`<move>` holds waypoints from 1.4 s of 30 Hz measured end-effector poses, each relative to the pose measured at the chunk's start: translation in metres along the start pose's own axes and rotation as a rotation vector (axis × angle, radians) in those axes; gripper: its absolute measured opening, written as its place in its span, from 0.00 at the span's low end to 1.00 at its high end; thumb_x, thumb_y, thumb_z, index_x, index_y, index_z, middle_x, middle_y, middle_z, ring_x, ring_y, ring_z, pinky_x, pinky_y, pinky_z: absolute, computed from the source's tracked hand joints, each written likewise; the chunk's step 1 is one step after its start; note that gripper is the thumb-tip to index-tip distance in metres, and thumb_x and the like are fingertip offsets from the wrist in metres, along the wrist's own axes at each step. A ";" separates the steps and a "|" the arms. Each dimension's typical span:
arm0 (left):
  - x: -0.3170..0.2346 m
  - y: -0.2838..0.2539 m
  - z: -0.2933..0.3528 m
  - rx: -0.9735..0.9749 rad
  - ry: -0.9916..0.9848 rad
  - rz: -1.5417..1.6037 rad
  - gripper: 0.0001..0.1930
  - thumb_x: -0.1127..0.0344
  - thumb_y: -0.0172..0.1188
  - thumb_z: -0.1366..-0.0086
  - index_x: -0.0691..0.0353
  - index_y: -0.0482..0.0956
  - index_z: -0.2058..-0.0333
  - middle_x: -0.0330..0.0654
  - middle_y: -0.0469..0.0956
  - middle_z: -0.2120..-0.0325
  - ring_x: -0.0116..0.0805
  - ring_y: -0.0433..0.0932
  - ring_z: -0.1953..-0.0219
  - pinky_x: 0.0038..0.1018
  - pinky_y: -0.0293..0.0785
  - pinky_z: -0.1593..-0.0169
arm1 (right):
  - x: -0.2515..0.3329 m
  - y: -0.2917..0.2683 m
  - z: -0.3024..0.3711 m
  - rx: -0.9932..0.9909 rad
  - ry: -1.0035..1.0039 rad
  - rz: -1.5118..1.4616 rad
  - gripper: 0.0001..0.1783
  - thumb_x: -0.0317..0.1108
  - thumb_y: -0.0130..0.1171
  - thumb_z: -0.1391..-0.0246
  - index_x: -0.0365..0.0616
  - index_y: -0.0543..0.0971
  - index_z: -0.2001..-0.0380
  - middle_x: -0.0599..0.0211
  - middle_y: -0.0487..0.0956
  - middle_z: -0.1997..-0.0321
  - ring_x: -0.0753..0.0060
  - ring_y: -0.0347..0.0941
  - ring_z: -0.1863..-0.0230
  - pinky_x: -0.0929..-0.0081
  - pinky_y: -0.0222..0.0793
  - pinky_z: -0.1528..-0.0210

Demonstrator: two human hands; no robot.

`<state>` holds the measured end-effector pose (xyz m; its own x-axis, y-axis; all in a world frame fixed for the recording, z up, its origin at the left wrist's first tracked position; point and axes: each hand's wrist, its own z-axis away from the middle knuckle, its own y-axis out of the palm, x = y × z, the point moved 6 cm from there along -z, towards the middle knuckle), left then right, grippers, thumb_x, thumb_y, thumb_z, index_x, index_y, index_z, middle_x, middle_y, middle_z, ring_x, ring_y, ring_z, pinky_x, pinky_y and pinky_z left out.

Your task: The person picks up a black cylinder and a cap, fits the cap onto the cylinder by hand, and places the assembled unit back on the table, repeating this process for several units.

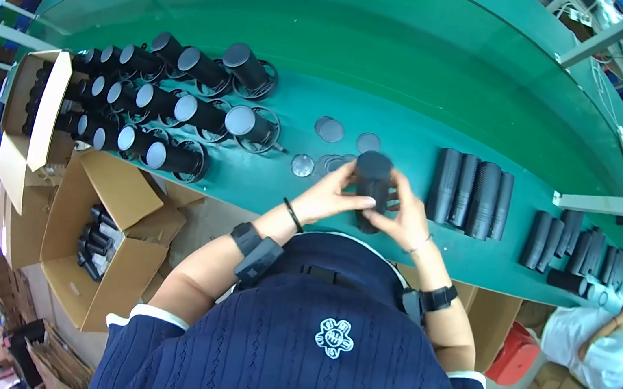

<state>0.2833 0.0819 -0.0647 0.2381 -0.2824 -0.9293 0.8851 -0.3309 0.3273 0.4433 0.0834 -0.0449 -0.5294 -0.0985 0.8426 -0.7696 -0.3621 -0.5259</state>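
A black cylinder with a dark flat round end stands between my hands, just above or on the green bench near its front edge; I cannot tell whether it touches. My left hand closes on its left side, thumb across the front. From the right, my right hand wraps its fingers round the same cylinder. Beside my left hand lie several thin grey discs, one of them alone behind the cylinder. A paler, shinier disc rests farther left.
Several black cylinders with ring-shaped bases fill the bench's left part. Ribbed black cylinders lie to the right, with more beyond. Open cardboard boxes stand below at left. A co-worker in white is at far right, by a red stool.
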 end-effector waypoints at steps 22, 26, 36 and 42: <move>-0.007 -0.006 0.022 0.021 0.249 -0.554 0.38 0.59 0.73 0.50 0.64 0.65 0.43 0.52 0.70 0.48 0.45 0.71 0.44 0.36 0.67 0.42 | -0.013 0.027 -0.008 0.071 0.174 -0.780 0.17 0.29 0.58 0.42 0.41 0.78 0.49 0.66 0.77 0.48 0.73 0.71 0.47 0.77 0.65 0.44; -0.001 -0.010 0.023 -0.044 0.162 -0.615 0.36 0.61 0.71 0.49 0.64 0.62 0.45 0.56 0.66 0.48 0.51 0.68 0.44 0.39 0.67 0.44 | 0.008 0.025 -0.005 0.109 0.056 -0.619 0.28 0.26 0.64 0.49 0.42 0.71 0.44 0.65 0.73 0.43 0.70 0.67 0.41 0.70 0.65 0.40; -0.004 -0.001 0.029 0.021 0.156 -0.702 0.38 0.62 0.69 0.50 0.66 0.63 0.42 0.53 0.69 0.52 0.53 0.69 0.47 0.38 0.67 0.44 | 0.014 0.028 0.003 0.218 -0.006 -0.575 0.41 0.25 0.72 0.60 0.40 0.67 0.39 0.65 0.65 0.41 0.67 0.61 0.36 0.68 0.62 0.36; 0.000 -0.002 0.029 0.039 0.213 -0.506 0.36 0.67 0.70 0.51 0.65 0.65 0.43 0.53 0.72 0.50 0.52 0.72 0.47 0.38 0.69 0.45 | 0.012 0.026 0.007 0.171 0.036 -0.656 0.46 0.30 0.76 0.65 0.39 0.67 0.39 0.65 0.66 0.42 0.68 0.63 0.37 0.70 0.62 0.36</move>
<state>0.2700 0.0568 -0.0605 -0.1336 0.1077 -0.9852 0.8957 -0.4124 -0.1666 0.4194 0.0664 -0.0481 0.0135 0.2217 0.9750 -0.8698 -0.4783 0.1208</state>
